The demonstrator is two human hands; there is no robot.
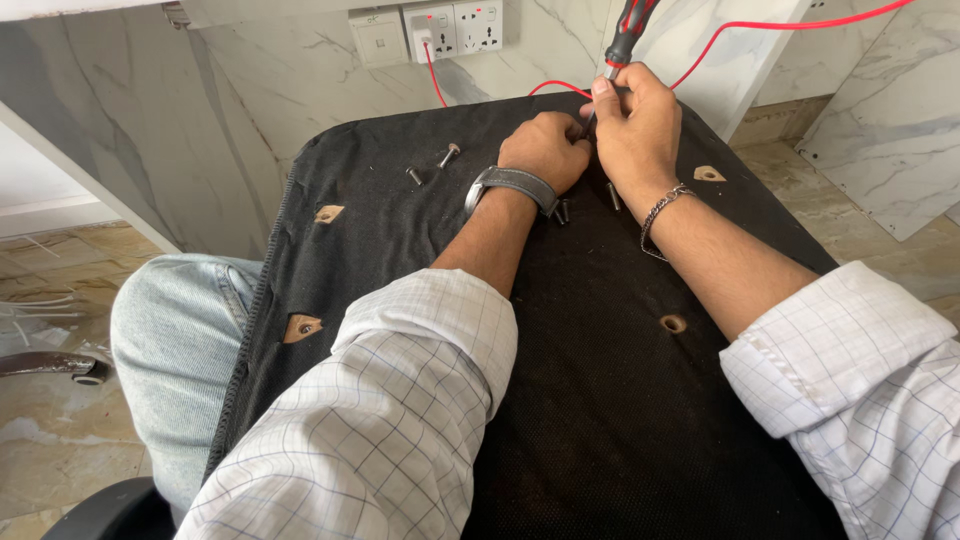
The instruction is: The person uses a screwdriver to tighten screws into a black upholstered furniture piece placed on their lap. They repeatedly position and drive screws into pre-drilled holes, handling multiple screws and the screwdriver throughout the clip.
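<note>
Red-black screwdriver (626, 35) upright, tip down on black fabric seat panel (600, 400) w/ loose screws (450, 154) nearby.

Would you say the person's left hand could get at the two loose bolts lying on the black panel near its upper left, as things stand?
Probably yes. The left hand rests on the black panel beside the right hand, which grips the screwdriver. The two loose bolts lie close by on bare fabric, with nothing between them and the hand.
</note>
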